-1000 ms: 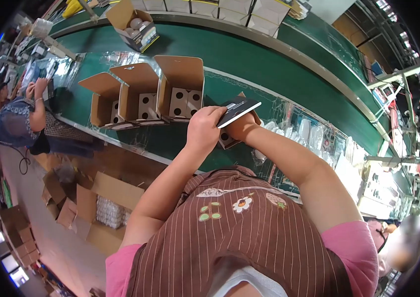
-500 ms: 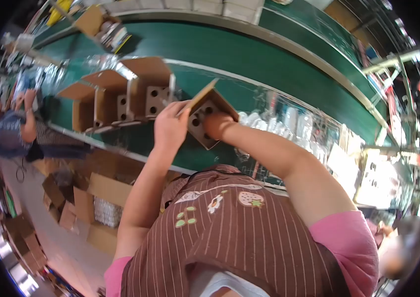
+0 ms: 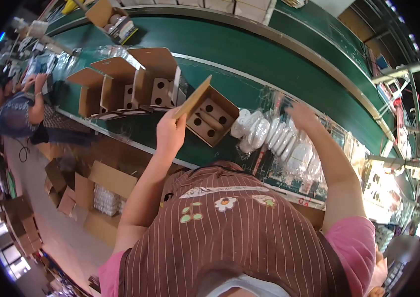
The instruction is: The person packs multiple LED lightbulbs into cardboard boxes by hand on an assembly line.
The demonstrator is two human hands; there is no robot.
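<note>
An open cardboard box (image 3: 225, 105) with a holed insert (image 3: 210, 119) inside stands tilted in front of me. My left hand (image 3: 170, 133) is closed on its raised flap, at the box's left side. Away to the right, my right hand (image 3: 303, 117) is over a row of clear-wrapped white items (image 3: 281, 138); its fingers are spread and nothing shows in them. Left of my left hand stand several open boxes, among them one (image 3: 163, 74) with a holed insert.
The green work surface (image 3: 249, 54) runs across, with a small filled box (image 3: 116, 24) at the back left. A co-worker (image 3: 19, 114) stands at the far left. On the floor, a carton (image 3: 113, 180) holds white items. A metal frame (image 3: 398, 74) rises at the right.
My right hand has come out of the box and moved right, over the wrapped items. The insert now shows fully. My left hand still holds the flap.
</note>
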